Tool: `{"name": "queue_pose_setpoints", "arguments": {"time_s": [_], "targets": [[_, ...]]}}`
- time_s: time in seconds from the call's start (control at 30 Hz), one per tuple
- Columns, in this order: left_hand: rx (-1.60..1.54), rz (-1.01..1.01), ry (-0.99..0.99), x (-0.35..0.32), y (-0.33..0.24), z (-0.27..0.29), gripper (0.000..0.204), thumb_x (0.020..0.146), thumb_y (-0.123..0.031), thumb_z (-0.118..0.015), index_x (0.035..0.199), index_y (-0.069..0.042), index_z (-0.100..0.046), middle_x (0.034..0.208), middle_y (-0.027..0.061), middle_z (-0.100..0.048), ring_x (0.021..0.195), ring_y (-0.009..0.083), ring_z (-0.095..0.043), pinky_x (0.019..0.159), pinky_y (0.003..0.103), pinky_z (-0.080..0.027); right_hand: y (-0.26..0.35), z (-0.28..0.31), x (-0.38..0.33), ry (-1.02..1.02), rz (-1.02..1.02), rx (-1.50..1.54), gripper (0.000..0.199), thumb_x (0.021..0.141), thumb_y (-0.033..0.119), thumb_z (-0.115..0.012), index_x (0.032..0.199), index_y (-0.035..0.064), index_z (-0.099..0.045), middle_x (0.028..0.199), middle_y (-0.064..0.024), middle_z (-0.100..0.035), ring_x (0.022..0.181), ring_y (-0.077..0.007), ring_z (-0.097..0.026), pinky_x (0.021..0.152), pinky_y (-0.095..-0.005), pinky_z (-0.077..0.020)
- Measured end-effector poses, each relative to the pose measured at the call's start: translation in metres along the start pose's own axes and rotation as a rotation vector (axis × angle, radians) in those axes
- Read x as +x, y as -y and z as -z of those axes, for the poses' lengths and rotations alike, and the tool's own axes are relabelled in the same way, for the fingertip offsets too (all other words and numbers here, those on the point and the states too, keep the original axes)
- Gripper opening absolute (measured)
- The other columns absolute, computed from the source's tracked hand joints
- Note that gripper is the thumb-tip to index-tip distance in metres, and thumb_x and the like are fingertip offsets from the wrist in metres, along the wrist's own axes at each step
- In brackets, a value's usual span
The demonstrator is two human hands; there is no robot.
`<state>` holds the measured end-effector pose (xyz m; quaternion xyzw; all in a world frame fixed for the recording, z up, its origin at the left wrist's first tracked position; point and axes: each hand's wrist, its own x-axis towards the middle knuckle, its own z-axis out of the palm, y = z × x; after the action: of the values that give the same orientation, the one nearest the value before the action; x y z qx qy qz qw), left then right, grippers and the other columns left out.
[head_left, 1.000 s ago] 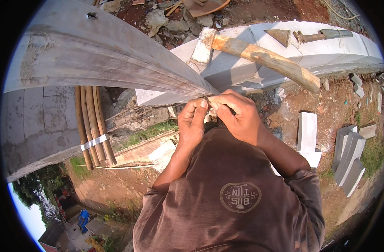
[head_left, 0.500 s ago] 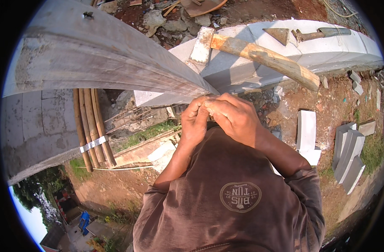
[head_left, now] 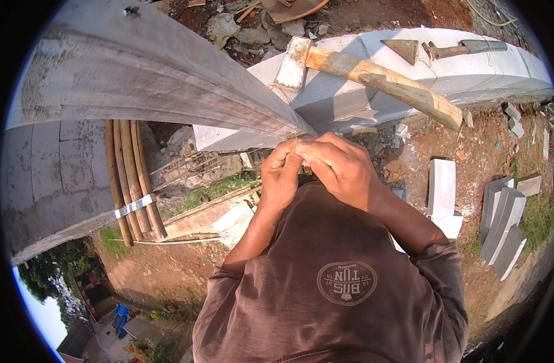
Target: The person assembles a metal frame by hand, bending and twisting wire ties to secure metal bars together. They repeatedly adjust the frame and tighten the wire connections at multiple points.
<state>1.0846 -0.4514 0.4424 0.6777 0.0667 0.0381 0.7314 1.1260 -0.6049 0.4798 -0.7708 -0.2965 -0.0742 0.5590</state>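
My left hand (head_left: 281,175) and my right hand (head_left: 343,169) meet in front of my chest, fingertips pinched together. Whatever lies between them is too small to make out. Just beyond them stands a grey concrete column (head_left: 168,85), its near edge running down close to my fingers. A low wall of pale blocks (head_left: 343,103) extends from the column to the right. On top of it rests a hammer with a thick wooden handle (head_left: 380,78) and a pale, crusted head. Farther right along the wall lies a trowel (head_left: 446,51) with a pointed blade.
Several wooden poles (head_left: 131,181) lean at the left, bound by a pale strip. Loose pale blocks (head_left: 441,187) and a stack of blocks (head_left: 504,221) lie on the dirt at right. Rubble (head_left: 253,33) covers ground beyond the wall. A person in blue (head_left: 120,317) is far off, lower left.
Both hands stay pinched together in nearly the same place. The column and wall shift only slightly in the picture.
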Motion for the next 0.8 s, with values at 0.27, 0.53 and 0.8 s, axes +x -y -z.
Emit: {"name": "queue_pose_setpoints", "arguments": {"time_s": [0.27, 0.53, 0.8], "targets": [[0.070, -0.080, -0.050, -0.001, -0.012, -0.005, 0.017, 0.097, -0.013, -0.052, 0.098, 0.001, -0.062, 0.086, 0.0042, -0.064, 0.078, 0.0076, -0.055, 0.070, 0.023, -0.045, -0.008, 0.006, 0.000, 0.004, -0.090, 0.035, 0.014, 0.084, 0.005, -0.061, 0.098, 0.0059, -0.062, 0.085, -0.0098, -0.060, 0.075, -0.0308, -0.062, 0.063, -0.0392, -0.0494], [0.062, 0.157, -0.056, 0.002, -0.052, -0.001, 0.020, 0.095, -0.015, -0.054, 0.082, -0.001, -0.058, 0.068, 0.0050, -0.059, 0.061, 0.0094, -0.053, 0.058, 0.024, -0.044, -0.023, -0.004, 0.002, 0.045, -0.214, 0.192, 0.011, 0.087, 0.004, -0.055, 0.094, 0.0014, -0.062, 0.082, -0.0144, -0.059, 0.073, -0.0317, -0.060, 0.064, -0.0383, -0.0465], [0.626, -0.105, 0.021, 0.006, -0.065, -0.011, 0.017, 0.091, -0.011, -0.061, 0.080, 0.002, -0.058, 0.063, 0.0106, -0.060, 0.054, 0.0125, -0.054, 0.051, 0.028, -0.044, -0.029, -0.028, -0.001, 0.045, -0.238, 0.372, 0.009, 0.086, 0.005, -0.058, 0.089, -0.0025, -0.061, 0.082, -0.0163, -0.060, 0.072, -0.0320, -0.060, 0.065, -0.0379, -0.0463]]}}
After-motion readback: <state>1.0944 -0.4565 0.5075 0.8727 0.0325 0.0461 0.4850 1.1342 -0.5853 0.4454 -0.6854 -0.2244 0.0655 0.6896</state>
